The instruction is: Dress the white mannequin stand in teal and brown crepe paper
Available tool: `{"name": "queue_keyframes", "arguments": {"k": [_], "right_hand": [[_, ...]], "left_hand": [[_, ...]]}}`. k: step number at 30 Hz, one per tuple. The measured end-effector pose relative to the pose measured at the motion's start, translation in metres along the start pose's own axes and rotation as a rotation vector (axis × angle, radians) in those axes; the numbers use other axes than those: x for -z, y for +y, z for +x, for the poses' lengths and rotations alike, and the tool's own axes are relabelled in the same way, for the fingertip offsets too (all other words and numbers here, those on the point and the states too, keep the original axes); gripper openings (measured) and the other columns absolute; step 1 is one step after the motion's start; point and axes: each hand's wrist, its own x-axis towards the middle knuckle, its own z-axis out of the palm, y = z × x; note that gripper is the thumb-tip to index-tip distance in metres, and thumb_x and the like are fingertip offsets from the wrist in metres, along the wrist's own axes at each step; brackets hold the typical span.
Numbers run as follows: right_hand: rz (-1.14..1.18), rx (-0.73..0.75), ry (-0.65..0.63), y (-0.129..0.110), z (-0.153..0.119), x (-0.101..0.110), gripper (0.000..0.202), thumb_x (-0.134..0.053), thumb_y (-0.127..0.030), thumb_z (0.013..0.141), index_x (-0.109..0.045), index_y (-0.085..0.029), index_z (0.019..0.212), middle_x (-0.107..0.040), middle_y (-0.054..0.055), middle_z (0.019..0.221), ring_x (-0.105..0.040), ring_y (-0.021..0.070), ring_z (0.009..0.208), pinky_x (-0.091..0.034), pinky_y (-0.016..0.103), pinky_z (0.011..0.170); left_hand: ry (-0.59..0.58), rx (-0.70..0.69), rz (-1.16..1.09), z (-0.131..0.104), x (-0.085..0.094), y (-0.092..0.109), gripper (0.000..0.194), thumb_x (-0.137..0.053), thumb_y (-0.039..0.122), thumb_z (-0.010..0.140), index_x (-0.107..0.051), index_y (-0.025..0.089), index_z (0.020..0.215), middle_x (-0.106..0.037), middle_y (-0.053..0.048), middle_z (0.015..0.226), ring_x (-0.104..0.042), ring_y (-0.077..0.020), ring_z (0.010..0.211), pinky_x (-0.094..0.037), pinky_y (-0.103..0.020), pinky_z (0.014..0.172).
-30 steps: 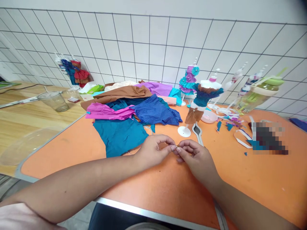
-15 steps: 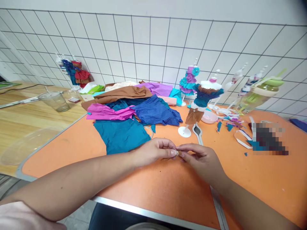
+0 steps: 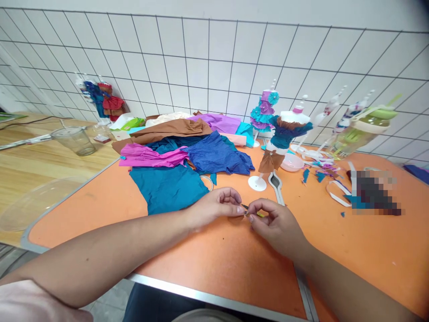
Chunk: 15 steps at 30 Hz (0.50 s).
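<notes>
My left hand (image 3: 223, 207) is closed, thumb and fingers pinching a small piece of brown paper (image 3: 237, 217) that is mostly hidden. Against it, the fingertips of my right hand (image 3: 278, 223) are pinched together. A thin dark tip (image 3: 244, 206) and a yellow-green bit (image 3: 260, 214) show beside the right fingers; what they belong to I cannot make out. Behind the hands stands a white dress-form figure (image 3: 295, 118) wearing teal and brown crumpled paper. Teal crepe paper (image 3: 170, 190) lies just beyond my left wrist.
Blue crepe paper (image 3: 219, 154), pink paper (image 3: 152, 156) and brown paper (image 3: 174, 130) pile up at the back. A grey-handled tool (image 3: 276, 185) lies past the right hand. Paper scraps (image 3: 321, 176), a pink bowl (image 3: 292, 163) and a green-lidded bottle (image 3: 365, 127) are farther right.
My right fingers have curled and shifted slightly at the pinched piece. A dark tip and a yellow-green bit now show between the hands. The left hand stays nearly in place.
</notes>
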Motion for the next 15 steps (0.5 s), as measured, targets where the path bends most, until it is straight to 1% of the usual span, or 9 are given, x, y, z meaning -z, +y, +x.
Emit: {"name": "queue_keyframes", "arguments": {"k": [2, 3, 4, 7, 9, 12, 14, 15], "right_hand": [[0.041, -0.048, 0.016, -0.001, 0.001, -0.001, 0.013, -0.064, -0.032, 0.072, -0.059, -0.021, 0.074, -0.059, -0.001, 0.068, -0.049, 0.0098, 0.048, -0.036, 0.022, 0.043], [0.038, -0.059, 0.041, -0.001, 0.002, -0.001, 0.013, -0.063, -0.033, 0.072, -0.058, -0.021, 0.073, -0.057, -0.001, 0.067, -0.049, 0.0097, 0.048, -0.036, 0.022, 0.043], [0.021, -0.061, 0.070, -0.002, 0.002, -0.001, 0.014, -0.063, -0.033, 0.072, -0.058, -0.021, 0.073, -0.057, -0.001, 0.067, -0.049, 0.0101, 0.049, -0.036, 0.022, 0.044], [-0.044, -0.057, 0.127, -0.002, 0.004, -0.001, 0.013, -0.063, -0.033, 0.073, -0.059, -0.021, 0.072, -0.057, -0.001, 0.067, -0.051, 0.0120, 0.054, -0.037, 0.023, 0.047], [-0.058, -0.065, 0.132, -0.002, 0.003, -0.001, 0.012, -0.062, -0.033, 0.074, -0.060, -0.020, 0.073, -0.057, 0.000, 0.067, -0.051, 0.0127, 0.056, -0.039, 0.024, 0.049], [-0.049, -0.079, 0.132, -0.001, 0.002, -0.003, 0.014, -0.064, -0.033, 0.075, -0.063, -0.020, 0.076, -0.059, 0.001, 0.070, -0.053, 0.0135, 0.059, -0.042, 0.026, 0.053], [-0.005, -0.097, 0.121, 0.001, 0.001, -0.003, 0.018, -0.066, -0.036, 0.075, -0.065, -0.019, 0.080, -0.062, 0.002, 0.074, -0.055, 0.0144, 0.061, -0.045, 0.027, 0.055], [0.023, -0.108, 0.109, 0.001, 0.001, -0.003, 0.020, -0.066, -0.038, 0.075, -0.067, -0.019, 0.081, -0.064, 0.003, 0.075, -0.056, 0.0147, 0.061, -0.047, 0.027, 0.055]], "left_hand": [[0.076, -0.055, -0.015, 0.002, 0.001, 0.001, 0.033, -0.083, 0.031, 0.061, -0.063, 0.015, 0.082, -0.064, 0.000, 0.073, -0.060, -0.0114, 0.069, -0.044, -0.023, 0.067], [0.103, -0.093, 0.036, 0.002, 0.001, 0.002, 0.031, -0.081, 0.033, 0.063, -0.064, 0.015, 0.082, -0.064, 0.000, 0.074, -0.060, -0.0121, 0.070, -0.044, -0.024, 0.067], [0.124, -0.136, 0.131, 0.002, 0.001, 0.003, 0.028, -0.080, 0.034, 0.066, -0.066, 0.015, 0.081, -0.065, -0.001, 0.075, -0.060, -0.0127, 0.072, -0.044, -0.024, 0.068], [0.147, -0.257, 0.525, -0.002, -0.004, 0.008, 0.018, -0.076, 0.031, 0.071, -0.071, 0.015, 0.076, -0.069, -0.003, 0.077, -0.062, -0.0155, 0.078, -0.045, -0.027, 0.076], [0.155, -0.317, 0.681, -0.005, -0.009, 0.009, 0.013, -0.072, 0.029, 0.075, -0.072, 0.016, 0.076, -0.070, -0.004, 0.079, -0.063, -0.0168, 0.082, -0.044, -0.028, 0.081], [0.166, -0.369, 0.748, -0.007, -0.011, 0.008, 0.011, -0.068, 0.026, 0.079, -0.072, 0.016, 0.076, -0.070, -0.004, 0.080, -0.063, -0.0167, 0.083, -0.044, -0.028, 0.082], [0.175, -0.353, 0.727, -0.005, -0.009, 0.005, 0.012, -0.067, 0.026, 0.079, -0.070, 0.016, 0.075, -0.069, -0.004, 0.081, -0.061, -0.0164, 0.082, -0.044, -0.027, 0.080], [0.168, -0.324, 0.683, -0.004, -0.007, 0.004, 0.013, -0.066, 0.028, 0.079, -0.069, 0.015, 0.075, -0.069, -0.004, 0.081, -0.060, -0.0160, 0.081, -0.044, -0.027, 0.079]]}}
